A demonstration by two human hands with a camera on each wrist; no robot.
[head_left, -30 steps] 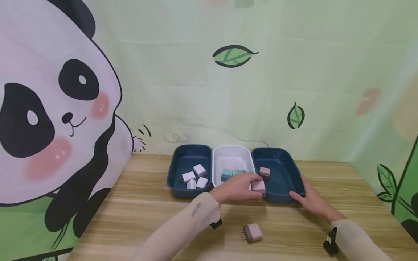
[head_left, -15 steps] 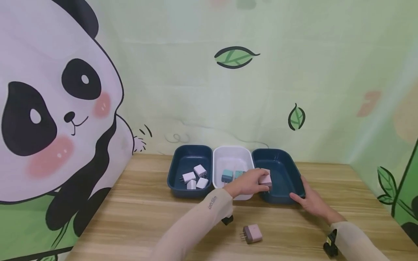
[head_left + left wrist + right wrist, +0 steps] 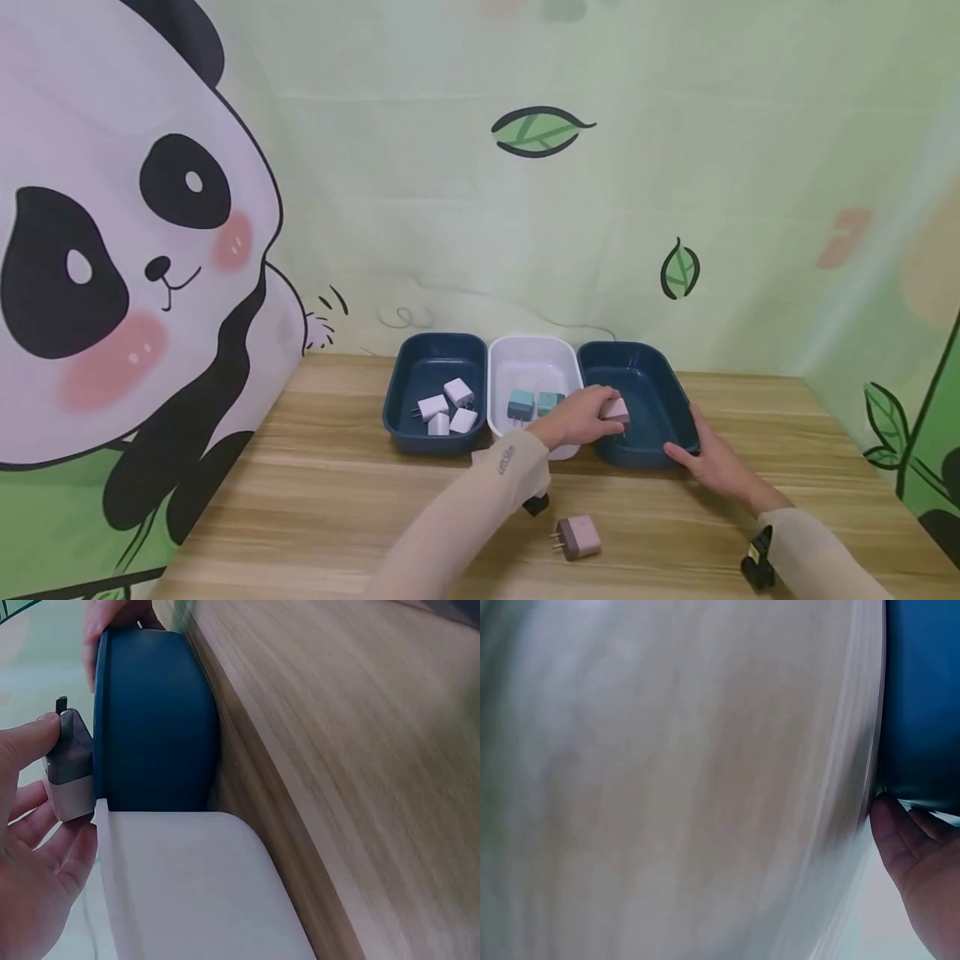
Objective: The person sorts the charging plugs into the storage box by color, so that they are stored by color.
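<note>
My left hand (image 3: 581,415) pinches a pink-and-grey plug charger (image 3: 615,410) over the near left part of the right-hand blue tray (image 3: 645,458). In the left wrist view the charger (image 3: 69,754) sits between thumb and fingertips, right at the tray's rim. My right hand (image 3: 716,460) holds that tray at its near right corner, thumb at the front and fingers along the side. On the wood in front lies another pink-and-grey charger (image 3: 579,537), prongs pointing left.
A white tray (image 3: 534,343) in the middle holds teal chargers (image 3: 521,403), partly covered by my left hand. The left blue tray (image 3: 435,445) holds several white chargers (image 3: 458,392). Behind the trays, a printed cloth (image 3: 420,208) hangs at the table's back edge.
My left hand has carried the pink charger rightward over the right blue tray. A pink charger seen inside that tray earlier is now hidden behind the hand. My right hand stays put.
</note>
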